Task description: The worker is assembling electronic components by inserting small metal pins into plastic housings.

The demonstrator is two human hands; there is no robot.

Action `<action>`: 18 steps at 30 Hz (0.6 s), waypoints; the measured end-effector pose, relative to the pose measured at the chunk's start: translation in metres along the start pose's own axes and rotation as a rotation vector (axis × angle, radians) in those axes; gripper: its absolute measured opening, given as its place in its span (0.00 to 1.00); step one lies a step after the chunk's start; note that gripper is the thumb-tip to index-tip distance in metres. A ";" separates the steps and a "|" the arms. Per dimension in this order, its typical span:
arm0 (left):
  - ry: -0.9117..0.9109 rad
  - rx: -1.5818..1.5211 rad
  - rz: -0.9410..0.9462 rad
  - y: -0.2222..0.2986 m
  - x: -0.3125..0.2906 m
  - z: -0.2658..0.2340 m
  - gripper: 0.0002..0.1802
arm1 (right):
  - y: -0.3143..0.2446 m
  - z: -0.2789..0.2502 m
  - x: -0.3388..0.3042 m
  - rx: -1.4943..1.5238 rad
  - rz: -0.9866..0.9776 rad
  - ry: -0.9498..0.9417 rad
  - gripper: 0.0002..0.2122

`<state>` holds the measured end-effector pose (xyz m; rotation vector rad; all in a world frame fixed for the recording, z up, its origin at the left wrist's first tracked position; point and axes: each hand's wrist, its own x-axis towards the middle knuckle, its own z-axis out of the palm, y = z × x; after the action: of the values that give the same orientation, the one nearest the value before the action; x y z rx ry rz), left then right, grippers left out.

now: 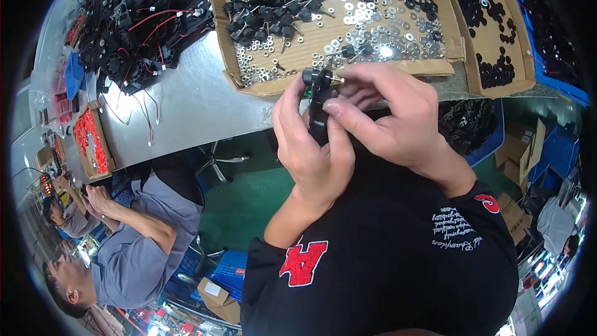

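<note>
My left hand (311, 155) is closed round a black plastic part (319, 109), held up in front of the cardboard tray. A black knob (308, 76) sits at the part's left side, under my left fingertips. On the other side a short metal threaded end (337, 79) sticks out. My right hand (398, 118) has its fingers curled in at that end, the index fingertip at the metal and the thumb close against the black part. Whatever lies between the right fingers is hidden.
The cardboard tray (404, 68) holds black knob screws (273, 6), washers (373, 25) and small nuts (261, 56). A second tray (519, 68) has black pieces. Black fan assemblies with red wires (143, 25) pile up left on the metal table (199, 112). A co-worker (137, 242) sits at left.
</note>
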<state>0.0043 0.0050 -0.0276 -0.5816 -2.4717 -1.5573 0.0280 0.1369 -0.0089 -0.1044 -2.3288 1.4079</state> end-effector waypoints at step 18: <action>0.053 0.098 0.110 -0.005 0.005 -0.003 0.27 | -0.004 0.004 -0.002 -0.023 0.056 -0.133 0.19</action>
<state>-0.0030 0.0012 -0.0288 -0.6407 -2.4172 -1.3844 0.0287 0.1313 -0.0071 -0.0854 -2.4689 1.4557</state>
